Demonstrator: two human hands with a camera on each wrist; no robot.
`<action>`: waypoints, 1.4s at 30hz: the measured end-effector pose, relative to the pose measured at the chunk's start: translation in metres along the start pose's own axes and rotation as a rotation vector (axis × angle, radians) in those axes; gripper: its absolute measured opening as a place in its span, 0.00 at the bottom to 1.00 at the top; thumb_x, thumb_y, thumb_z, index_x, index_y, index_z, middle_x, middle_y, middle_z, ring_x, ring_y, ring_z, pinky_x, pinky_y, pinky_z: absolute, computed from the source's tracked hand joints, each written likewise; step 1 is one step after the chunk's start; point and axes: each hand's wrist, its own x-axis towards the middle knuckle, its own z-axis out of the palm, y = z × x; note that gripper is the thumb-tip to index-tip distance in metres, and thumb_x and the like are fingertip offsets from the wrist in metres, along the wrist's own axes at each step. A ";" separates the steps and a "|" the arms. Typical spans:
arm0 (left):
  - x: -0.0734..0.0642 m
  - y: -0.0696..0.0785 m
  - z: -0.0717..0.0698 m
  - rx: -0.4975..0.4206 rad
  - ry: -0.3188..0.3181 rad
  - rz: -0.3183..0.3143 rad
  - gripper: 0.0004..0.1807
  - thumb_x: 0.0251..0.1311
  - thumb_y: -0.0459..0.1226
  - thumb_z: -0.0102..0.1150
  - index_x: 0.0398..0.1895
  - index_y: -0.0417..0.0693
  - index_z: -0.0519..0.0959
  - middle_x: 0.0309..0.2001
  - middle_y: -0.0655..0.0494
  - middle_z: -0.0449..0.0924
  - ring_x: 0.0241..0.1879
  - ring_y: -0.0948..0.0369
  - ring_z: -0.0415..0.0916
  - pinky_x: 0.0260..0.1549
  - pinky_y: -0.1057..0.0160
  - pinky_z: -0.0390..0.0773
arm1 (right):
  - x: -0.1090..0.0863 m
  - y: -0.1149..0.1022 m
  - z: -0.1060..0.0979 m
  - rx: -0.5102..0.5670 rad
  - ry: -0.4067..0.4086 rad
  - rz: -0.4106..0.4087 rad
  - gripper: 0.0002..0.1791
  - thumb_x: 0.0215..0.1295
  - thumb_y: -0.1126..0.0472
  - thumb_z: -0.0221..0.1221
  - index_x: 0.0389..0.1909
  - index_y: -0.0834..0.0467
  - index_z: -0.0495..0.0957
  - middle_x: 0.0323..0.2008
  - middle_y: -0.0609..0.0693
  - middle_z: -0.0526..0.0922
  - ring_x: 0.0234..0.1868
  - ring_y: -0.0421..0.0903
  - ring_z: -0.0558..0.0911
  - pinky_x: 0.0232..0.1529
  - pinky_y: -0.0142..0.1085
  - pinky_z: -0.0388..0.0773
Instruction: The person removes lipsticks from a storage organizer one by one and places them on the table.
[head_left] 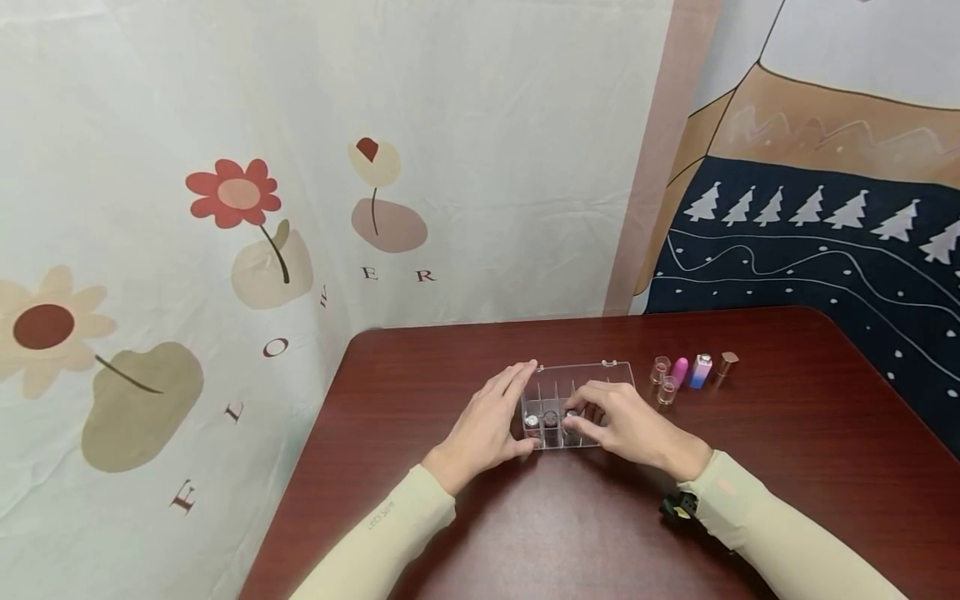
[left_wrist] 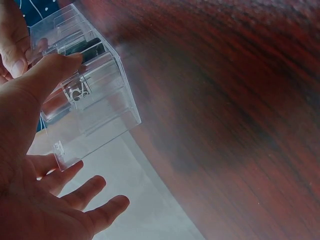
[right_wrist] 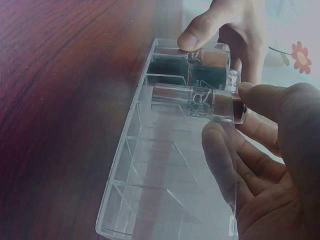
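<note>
Head view, lower centre: right hand (head_left: 628,421) pinches tube (right_wrist: 202,103); unclenched left hand (head_left: 486,423) touches box (right_wrist: 162,160) (clear); I'd fear sideways nudge skidding it.

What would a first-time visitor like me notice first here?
Probably the red flower on the pale cloth, at the head view's upper left. Then the clear divided box on the dark red table, with the left hand at its side and the right hand pinching a small tube. A bright pink tube stands out to the box's right.
</note>
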 end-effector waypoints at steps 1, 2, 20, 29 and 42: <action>0.000 0.000 0.000 -0.001 0.004 0.003 0.72 0.57 0.53 0.93 0.97 0.48 0.54 0.91 0.46 0.67 0.88 0.43 0.70 0.85 0.41 0.78 | 0.000 0.000 -0.001 0.002 0.004 0.001 0.07 0.74 0.61 0.79 0.47 0.55 0.92 0.40 0.44 0.94 0.37 0.32 0.87 0.39 0.35 0.91; 0.000 0.000 0.000 -0.002 0.008 0.005 0.72 0.57 0.52 0.93 0.97 0.48 0.55 0.91 0.46 0.67 0.88 0.43 0.71 0.85 0.41 0.78 | 0.000 -0.001 -0.002 0.002 0.009 0.003 0.07 0.73 0.61 0.79 0.47 0.55 0.92 0.40 0.44 0.94 0.37 0.32 0.87 0.39 0.34 0.91; -0.001 0.000 -0.001 0.001 0.010 -0.001 0.72 0.56 0.53 0.93 0.97 0.49 0.55 0.91 0.46 0.67 0.88 0.43 0.71 0.84 0.41 0.79 | 0.004 -0.005 -0.017 -0.057 0.158 -0.057 0.11 0.68 0.65 0.82 0.48 0.57 0.93 0.41 0.45 0.95 0.37 0.34 0.86 0.42 0.37 0.92; 0.000 0.001 -0.001 -0.023 0.012 0.005 0.72 0.56 0.53 0.93 0.97 0.49 0.55 0.90 0.45 0.68 0.88 0.43 0.71 0.84 0.40 0.79 | -0.001 -0.006 -0.034 -0.059 0.144 0.009 0.13 0.71 0.62 0.81 0.53 0.53 0.93 0.40 0.39 0.91 0.37 0.31 0.83 0.40 0.31 0.90; -0.001 0.000 -0.001 -0.004 0.008 0.003 0.73 0.56 0.53 0.94 0.97 0.49 0.55 0.91 0.47 0.67 0.88 0.43 0.71 0.84 0.40 0.79 | -0.011 0.004 -0.054 -0.089 0.239 -0.001 0.19 0.65 0.70 0.82 0.56 0.57 0.93 0.45 0.46 0.95 0.37 0.34 0.89 0.40 0.23 0.89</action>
